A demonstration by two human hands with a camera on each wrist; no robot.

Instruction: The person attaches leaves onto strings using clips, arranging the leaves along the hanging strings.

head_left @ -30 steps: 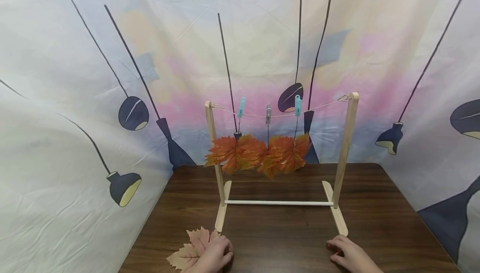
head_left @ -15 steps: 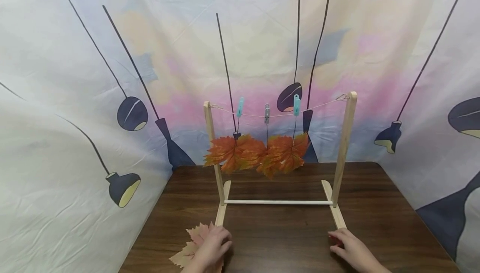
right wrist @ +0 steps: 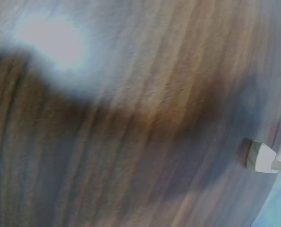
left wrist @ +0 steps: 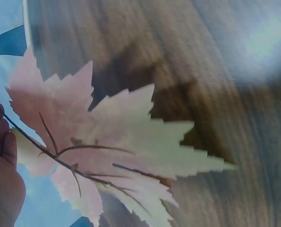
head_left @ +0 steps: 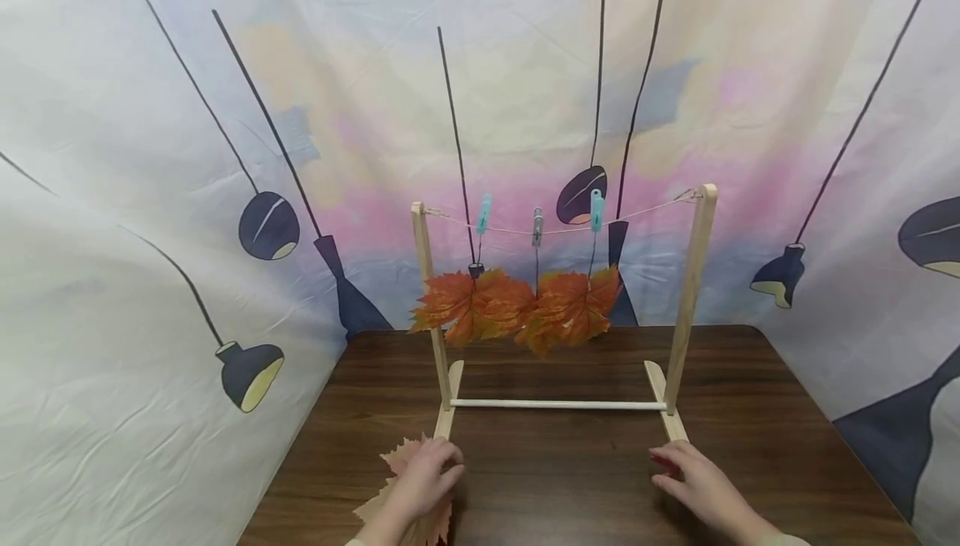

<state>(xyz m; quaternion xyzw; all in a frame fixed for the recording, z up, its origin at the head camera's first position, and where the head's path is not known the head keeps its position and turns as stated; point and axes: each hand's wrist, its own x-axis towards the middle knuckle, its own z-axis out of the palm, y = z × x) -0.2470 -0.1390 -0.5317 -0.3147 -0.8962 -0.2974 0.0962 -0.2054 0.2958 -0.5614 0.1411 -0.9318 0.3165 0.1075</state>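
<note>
A pale pink and cream maple leaf [left wrist: 112,123] hangs from my left hand [head_left: 426,479], which pinches its dark stem. Its shadow falls on the table beside it in the left wrist view. In the head view the left hand covers part of the leaf, near the left foot of the wooden frame. My right hand [head_left: 701,483] holds a small red thing [head_left: 663,464] between curled fingers and thumb, by the frame's right foot. Its kind is mostly hidden by the fingers. Only a sliver of this hand shows in the right wrist view.
On the wooden frame [head_left: 686,313] a string [head_left: 645,214] sags between two posts. Two blue clothespins [head_left: 596,211] and a grey clothespin [head_left: 537,227] hold orange maple leaves [head_left: 573,308] on it. A white rod [head_left: 558,404] joins the feet on the brown table [head_left: 555,479].
My left hand has moved forward, taking the pale leaf with it. The right hand has also come forward a little, still with the red thing. The hanging leaves stay put.
</note>
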